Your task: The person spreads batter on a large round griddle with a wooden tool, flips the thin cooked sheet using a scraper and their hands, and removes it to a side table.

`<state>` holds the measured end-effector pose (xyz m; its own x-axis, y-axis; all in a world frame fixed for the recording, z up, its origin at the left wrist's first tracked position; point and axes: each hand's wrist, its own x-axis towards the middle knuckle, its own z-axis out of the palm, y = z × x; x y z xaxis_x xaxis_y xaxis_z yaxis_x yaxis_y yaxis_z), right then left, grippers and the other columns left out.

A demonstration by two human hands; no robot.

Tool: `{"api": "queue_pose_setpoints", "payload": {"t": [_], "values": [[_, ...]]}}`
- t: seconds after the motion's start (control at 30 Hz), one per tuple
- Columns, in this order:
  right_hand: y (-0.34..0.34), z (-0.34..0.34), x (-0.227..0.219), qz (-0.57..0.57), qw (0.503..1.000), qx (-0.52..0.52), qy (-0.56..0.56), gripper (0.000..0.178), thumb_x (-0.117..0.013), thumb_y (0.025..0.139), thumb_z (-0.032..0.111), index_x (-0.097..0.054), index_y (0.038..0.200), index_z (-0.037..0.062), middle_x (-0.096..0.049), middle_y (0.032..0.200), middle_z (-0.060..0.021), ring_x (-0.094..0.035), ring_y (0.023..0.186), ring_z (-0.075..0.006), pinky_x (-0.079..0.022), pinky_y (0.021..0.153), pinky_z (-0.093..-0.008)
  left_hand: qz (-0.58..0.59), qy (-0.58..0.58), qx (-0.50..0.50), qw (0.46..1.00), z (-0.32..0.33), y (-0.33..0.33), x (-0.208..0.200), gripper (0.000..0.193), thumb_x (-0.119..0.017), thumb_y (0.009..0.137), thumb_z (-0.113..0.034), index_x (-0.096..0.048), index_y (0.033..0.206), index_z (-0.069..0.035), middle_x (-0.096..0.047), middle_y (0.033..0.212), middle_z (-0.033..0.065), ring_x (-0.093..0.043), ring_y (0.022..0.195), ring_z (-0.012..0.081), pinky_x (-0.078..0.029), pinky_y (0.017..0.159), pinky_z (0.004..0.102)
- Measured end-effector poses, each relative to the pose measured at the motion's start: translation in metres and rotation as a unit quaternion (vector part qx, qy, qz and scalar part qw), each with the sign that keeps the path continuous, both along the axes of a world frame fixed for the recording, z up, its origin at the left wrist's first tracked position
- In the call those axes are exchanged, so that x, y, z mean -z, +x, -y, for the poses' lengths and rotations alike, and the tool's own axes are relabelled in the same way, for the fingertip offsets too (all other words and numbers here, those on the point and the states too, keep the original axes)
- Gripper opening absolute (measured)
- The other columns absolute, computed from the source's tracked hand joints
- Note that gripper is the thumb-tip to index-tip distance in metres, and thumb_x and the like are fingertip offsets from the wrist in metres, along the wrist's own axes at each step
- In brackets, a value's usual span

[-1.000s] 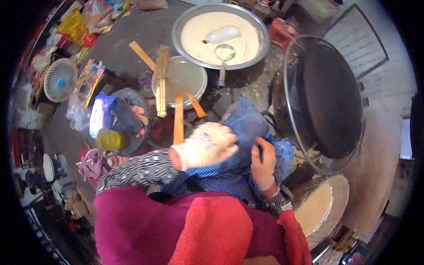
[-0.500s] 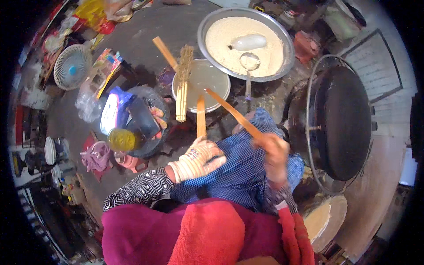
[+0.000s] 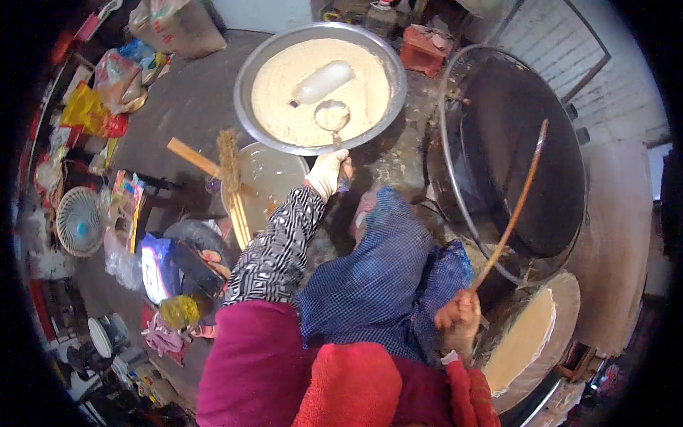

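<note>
1. Here's the left hand [image 3: 329,174], in a whitish glove, arm stretched forward, fingers closed around the handle of a metal ladle [image 3: 332,116].
2. Just ahead of that glove, the ladle's round bowl sits in the pale, grainy stuff [image 3: 274,82] filling a wide metal basin [image 3: 246,107]; beyond the bowl lies a whitish bottle-shaped thing [image 3: 327,80], tilted on its side.
3. Over to the right hand [image 3: 460,313], bare and low beside the knee, fist closed on the lower end of a long wooden stick [image 3: 518,212].
4. And that stick slants up and away from the fist, its upper part in front of a big round dark griddle [image 3: 519,164] ringed by a metal hoop [image 3: 445,142]; whether the two touch, I can't tell.
5. Right of the right hand, close by, a flat pale round [image 3: 523,341].
6. Left of the gloved hand, a bucket [image 3: 303,161] of cloudy liquid, with a straw brush [image 3: 229,164] across its left side and a wooden slat [image 3: 192,156] poking out farther left.
7. Between the two hands, blue checked cloth [image 3: 370,263] covers the knees, and nearer the body hangs a red towel [image 3: 348,388].
</note>
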<state>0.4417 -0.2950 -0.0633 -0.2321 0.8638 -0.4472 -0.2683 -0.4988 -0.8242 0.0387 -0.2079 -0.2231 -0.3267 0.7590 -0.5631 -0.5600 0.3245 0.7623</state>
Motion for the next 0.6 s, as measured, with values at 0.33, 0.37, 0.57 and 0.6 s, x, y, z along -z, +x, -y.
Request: {"api": "queue_pose_setpoints", "payload": {"t": [0.33,0.37,0.57,0.6], "values": [[-0.027,0.011,0.075,0.105,0.983,-0.146,-0.033,0.025,-0.062,0.089,0.027,-0.053,0.089,0.0036,-0.049,0.059,-0.0007,-0.046,0.046,-0.0103,-0.040,0.042,-0.0252,-0.266,-0.064,0.148,0.950,-0.018,0.006,-0.046,0.044,-0.048,0.098,-0.020,-0.036,0.137,-0.004,-0.055,0.075,0.0085,-0.053,0.055,0.0164,-0.045,0.043,0.0318],[-0.029,0.006,0.070,0.104,0.981,-0.154,-0.047,0.024,-0.061,0.090,0.026,-0.054,0.090,0.0035,-0.049,0.059,-0.0007,-0.046,0.046,-0.0104,-0.040,0.042,-0.0252,-0.382,-0.087,0.185,0.901,-0.041,-0.005,-0.043,0.047,-0.048,0.097,-0.018,-0.032,0.139,-0.003,-0.058,0.086,0.0152,-0.058,0.065,0.0240,-0.049,0.055,0.0363],[-0.031,0.000,0.075,0.073,0.985,-0.111,-0.107,0.026,-0.053,0.096,0.029,-0.055,0.093,0.0033,-0.047,0.057,-0.0008,-0.045,0.045,-0.0113,-0.039,0.041,-0.0266,-0.643,-0.172,0.354,0.657,-0.133,-0.073,0.018,0.057,-0.019,0.101,-0.036,-0.022,0.147,-0.002,-0.052,0.130,0.0294,-0.051,0.121,0.0402,-0.039,0.103,0.0445],[-0.029,0.001,0.075,0.062,0.987,-0.099,-0.111,0.028,-0.052,0.097,0.031,-0.055,0.094,0.0033,-0.047,0.057,-0.0008,-0.044,0.044,-0.0116,-0.038,0.041,-0.0270,-0.649,-0.164,0.372,0.643,-0.131,-0.068,0.022,0.058,-0.028,0.098,-0.027,-0.015,0.148,-0.001,-0.052,0.128,0.0309,-0.052,0.120,0.0409,-0.039,0.102,0.0455]]}}
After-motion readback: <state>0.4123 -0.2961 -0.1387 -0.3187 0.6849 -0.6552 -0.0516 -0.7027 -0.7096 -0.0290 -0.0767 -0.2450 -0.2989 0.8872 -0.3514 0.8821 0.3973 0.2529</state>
